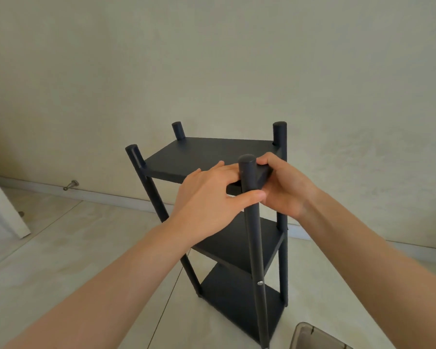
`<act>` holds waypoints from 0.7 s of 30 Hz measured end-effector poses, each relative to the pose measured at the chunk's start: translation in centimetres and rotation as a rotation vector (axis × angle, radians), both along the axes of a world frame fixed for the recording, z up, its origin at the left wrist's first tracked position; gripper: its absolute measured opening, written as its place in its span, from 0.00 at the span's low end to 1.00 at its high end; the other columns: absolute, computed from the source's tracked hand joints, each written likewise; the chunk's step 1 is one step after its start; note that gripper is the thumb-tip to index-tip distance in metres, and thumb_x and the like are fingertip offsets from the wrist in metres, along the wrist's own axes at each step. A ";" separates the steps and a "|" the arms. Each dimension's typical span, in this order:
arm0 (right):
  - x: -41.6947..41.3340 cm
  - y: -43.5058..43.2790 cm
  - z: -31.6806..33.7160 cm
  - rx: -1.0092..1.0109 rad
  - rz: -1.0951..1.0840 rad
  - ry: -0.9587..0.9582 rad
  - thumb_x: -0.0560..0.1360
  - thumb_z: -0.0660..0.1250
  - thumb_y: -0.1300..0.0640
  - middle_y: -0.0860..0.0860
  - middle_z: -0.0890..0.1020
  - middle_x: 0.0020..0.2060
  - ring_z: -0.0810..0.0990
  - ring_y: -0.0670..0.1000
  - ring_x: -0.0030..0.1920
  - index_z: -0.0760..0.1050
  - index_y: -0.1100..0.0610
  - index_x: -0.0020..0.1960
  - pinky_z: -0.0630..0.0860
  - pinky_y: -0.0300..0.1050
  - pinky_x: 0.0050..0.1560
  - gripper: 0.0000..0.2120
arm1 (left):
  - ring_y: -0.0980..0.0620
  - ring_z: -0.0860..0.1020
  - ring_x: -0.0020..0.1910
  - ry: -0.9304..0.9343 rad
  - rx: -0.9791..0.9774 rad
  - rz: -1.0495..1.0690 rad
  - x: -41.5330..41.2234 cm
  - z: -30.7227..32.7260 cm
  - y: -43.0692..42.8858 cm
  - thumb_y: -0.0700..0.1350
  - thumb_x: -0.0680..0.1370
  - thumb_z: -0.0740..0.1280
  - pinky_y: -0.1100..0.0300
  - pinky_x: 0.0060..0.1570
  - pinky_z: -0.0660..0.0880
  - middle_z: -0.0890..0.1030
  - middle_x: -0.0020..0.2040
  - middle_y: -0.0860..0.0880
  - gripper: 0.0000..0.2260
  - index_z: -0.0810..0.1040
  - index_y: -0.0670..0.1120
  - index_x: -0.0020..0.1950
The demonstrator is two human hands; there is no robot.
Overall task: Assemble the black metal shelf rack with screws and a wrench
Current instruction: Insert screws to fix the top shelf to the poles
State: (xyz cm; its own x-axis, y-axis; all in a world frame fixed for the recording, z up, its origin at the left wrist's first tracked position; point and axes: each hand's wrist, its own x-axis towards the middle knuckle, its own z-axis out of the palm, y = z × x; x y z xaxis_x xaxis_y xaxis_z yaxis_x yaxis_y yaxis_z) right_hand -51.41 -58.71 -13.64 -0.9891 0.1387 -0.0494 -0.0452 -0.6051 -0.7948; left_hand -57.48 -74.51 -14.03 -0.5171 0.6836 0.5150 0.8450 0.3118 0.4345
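The black metal shelf rack [202, 154] stands upright on the floor, with three shelves between four round posts. My left hand [207, 197] lies on the top shelf's near right corner, fingers on top and thumb against the near post [252, 235]. My right hand [285, 187] grips that same corner from the right, thumb over the shelf's edge and fingers curled beneath. A silver screw head [260, 282] shows low on the near post at the bottom shelf. No wrench or loose screw is visible.
A pale wall rises behind the rack, with a skirting board and a metal door stop [71, 185] at the left. A white door's edge [3, 207] stands at far left. A grey container corner [312, 336] lies on the tiled floor at bottom right.
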 end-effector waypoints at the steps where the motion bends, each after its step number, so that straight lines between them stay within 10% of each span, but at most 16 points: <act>1: -1.2 -0.3 0.5 0.013 -0.004 -0.023 0.78 0.57 0.61 0.60 0.86 0.43 0.86 0.56 0.44 0.76 0.66 0.52 0.82 0.48 0.38 0.12 | 0.51 0.74 0.70 -0.012 0.009 0.040 -0.7 0.2 -0.2 0.67 0.74 0.67 0.44 0.65 0.71 0.83 0.59 0.60 0.16 0.80 0.65 0.58; 8: -9.7 -3.1 2.8 0.267 -0.065 -0.164 0.76 0.62 0.61 0.53 0.81 0.30 0.83 0.51 0.30 0.71 0.58 0.41 0.79 0.42 0.31 0.05 | 0.60 0.76 0.42 -0.107 0.065 0.211 -5.9 1.2 -2.6 0.69 0.74 0.66 0.68 0.38 0.63 0.75 0.36 0.65 0.11 0.79 0.66 0.50; 21: -18.5 -10.4 4.3 0.589 0.036 -0.320 0.75 0.62 0.63 0.53 0.77 0.31 0.78 0.49 0.27 0.69 0.58 0.42 0.77 0.39 0.29 0.04 | 0.62 0.73 0.29 -0.347 0.280 0.362 -10.3 0.2 -8.5 0.64 0.75 0.69 0.58 0.35 0.63 0.72 0.23 0.62 0.21 0.69 0.56 0.27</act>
